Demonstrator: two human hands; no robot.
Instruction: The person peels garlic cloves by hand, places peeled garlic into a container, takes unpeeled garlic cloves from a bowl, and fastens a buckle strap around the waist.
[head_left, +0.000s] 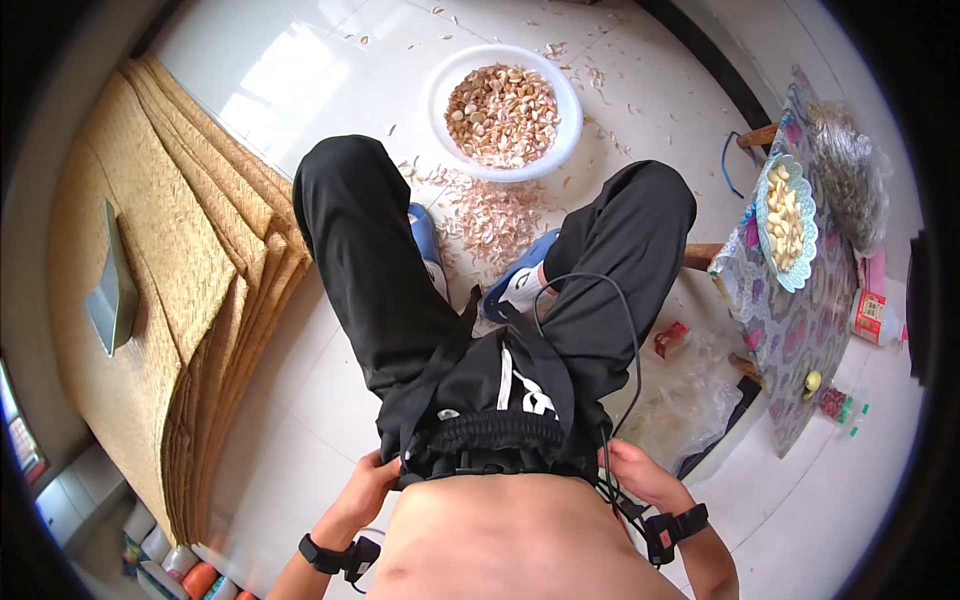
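Note:
My left hand [372, 486] is at the left side of my waist, its fingers closed on the edge of the black trousers [350, 270]. On the other side, my right hand [648, 476] has its fingers curled in at the trousers' right hip, beside black cables [630, 350]; its fingertips are partly hidden. Black straps run over the thighs, and a white drawstring [538, 400] hangs at the waistband. Beyond my knees stands a white basin [572, 110] full of unpeeled garlic cloves [500, 115]. Loose garlic skins [495, 220] lie in a heap between my blue slippers [425, 238].
Folded woven mats [160, 270] stand at left, with a grey-green angular object [118, 285] on them. At right, a cloth-covered low table [790, 340] bears a scalloped plate [775, 215] of peeled garlic cloves [787, 222] and a plastic bag [850, 160]. Clear plastic [680, 410] lies below.

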